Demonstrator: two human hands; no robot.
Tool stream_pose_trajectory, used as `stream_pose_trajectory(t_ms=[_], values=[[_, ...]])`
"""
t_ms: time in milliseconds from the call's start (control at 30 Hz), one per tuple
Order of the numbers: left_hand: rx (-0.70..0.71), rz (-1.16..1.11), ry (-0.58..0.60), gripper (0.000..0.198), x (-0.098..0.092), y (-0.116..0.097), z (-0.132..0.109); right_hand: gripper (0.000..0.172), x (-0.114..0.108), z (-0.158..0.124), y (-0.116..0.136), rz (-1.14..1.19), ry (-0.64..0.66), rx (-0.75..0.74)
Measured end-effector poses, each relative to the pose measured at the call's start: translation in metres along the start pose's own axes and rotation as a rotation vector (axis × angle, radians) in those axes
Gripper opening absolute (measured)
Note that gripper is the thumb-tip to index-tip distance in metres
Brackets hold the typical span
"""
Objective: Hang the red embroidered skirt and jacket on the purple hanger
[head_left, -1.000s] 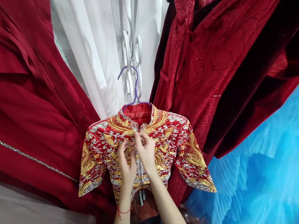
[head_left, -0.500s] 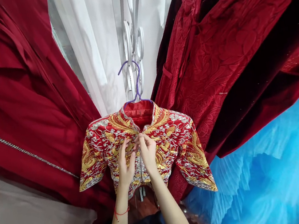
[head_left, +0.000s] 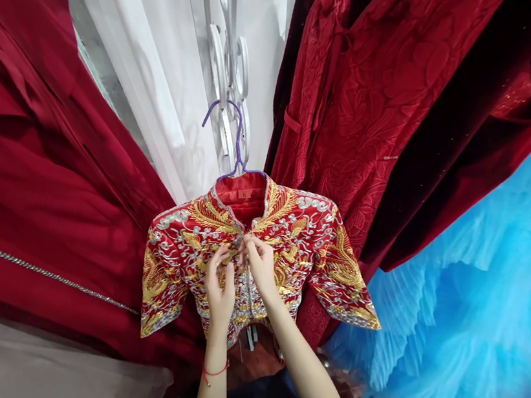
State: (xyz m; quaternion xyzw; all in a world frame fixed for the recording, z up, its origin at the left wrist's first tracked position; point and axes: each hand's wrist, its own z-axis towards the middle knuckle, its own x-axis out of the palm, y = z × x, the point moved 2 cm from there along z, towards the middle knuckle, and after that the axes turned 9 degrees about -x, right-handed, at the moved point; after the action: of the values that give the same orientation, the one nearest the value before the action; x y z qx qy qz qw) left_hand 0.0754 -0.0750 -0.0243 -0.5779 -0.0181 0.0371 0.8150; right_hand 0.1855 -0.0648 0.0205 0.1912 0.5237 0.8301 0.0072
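Observation:
A short red jacket with dense gold and silver embroidery hangs from a purple hanger. Its stand-up collar gapes a little over a red lining, where a small size label shows. Just below the collar, my right hand pinches the jacket's front at the centre line; what lies between the fingertips is hidden. To its left, my left hand is open, thumb and curved fingers apart, close to the embroidery. A red cord bracelet circles my left wrist.
White oval rings hang on a white stand behind the hanger. Plain red fabric crowds the left side, with patterned red garments on the right. Blue pleated tulle fills the lower right, pale sheer fabric the lower left.
The view has shifted slightly, so the jacket and hanger sit a little higher and further left. My right hand keeps its pinch at the front; my left hand stays open beside it.

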Motion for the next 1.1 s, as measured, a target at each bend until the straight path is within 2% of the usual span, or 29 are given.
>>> stream_pose_trajectory(t_ms=[233, 400, 467, 567, 667, 733, 800, 900, 1000, 1100], values=[[-0.022, -0.007, -0.074, 0.029, -0.003, 0.003, 0.0, 0.043, 0.001, 0.0, -0.009, 0.031, -0.005, 0.025], [-0.02, 0.031, -0.078, 0.026, -0.001, -0.003, -0.003, 0.041, 0.003, -0.008, 0.012, 0.0, -0.004, 0.006], [-0.002, 0.041, -0.085, 0.026, 0.001, -0.016, 0.0, 0.038, 0.003, -0.014, 0.023, -0.01, 0.035, 0.004], [0.057, 0.084, -0.092, 0.026, 0.005, -0.049, 0.011, 0.038, 0.002, -0.025, 0.035, -0.033, 0.072, -0.001], [0.104, 0.293, -0.064, 0.025, 0.01, -0.084, 0.022, 0.04, 0.0, -0.032, 0.039, -0.051, 0.063, -0.025], [0.13, 0.453, -0.061, 0.026, 0.014, -0.098, 0.027, 0.042, -0.001, -0.033, 0.037, -0.062, 0.072, -0.026], [0.169, 0.559, -0.086, 0.028, 0.017, -0.102, 0.029, 0.042, -0.002, -0.032, 0.031, -0.076, 0.086, -0.02], [0.24, 0.649, -0.163, 0.028, 0.019, -0.097, 0.033, 0.045, -0.009, -0.031, 0.01, -0.152, 0.067, -0.043], [0.256, 0.682, -0.22, 0.029, 0.018, -0.092, 0.036, 0.048, -0.021, -0.043, -0.026, -0.294, 0.045, -0.025], [0.208, 0.678, -0.211, 0.028, 0.016, -0.087, 0.037, 0.049, -0.037, -0.067, -0.07, -0.367, 0.04, 0.061]])
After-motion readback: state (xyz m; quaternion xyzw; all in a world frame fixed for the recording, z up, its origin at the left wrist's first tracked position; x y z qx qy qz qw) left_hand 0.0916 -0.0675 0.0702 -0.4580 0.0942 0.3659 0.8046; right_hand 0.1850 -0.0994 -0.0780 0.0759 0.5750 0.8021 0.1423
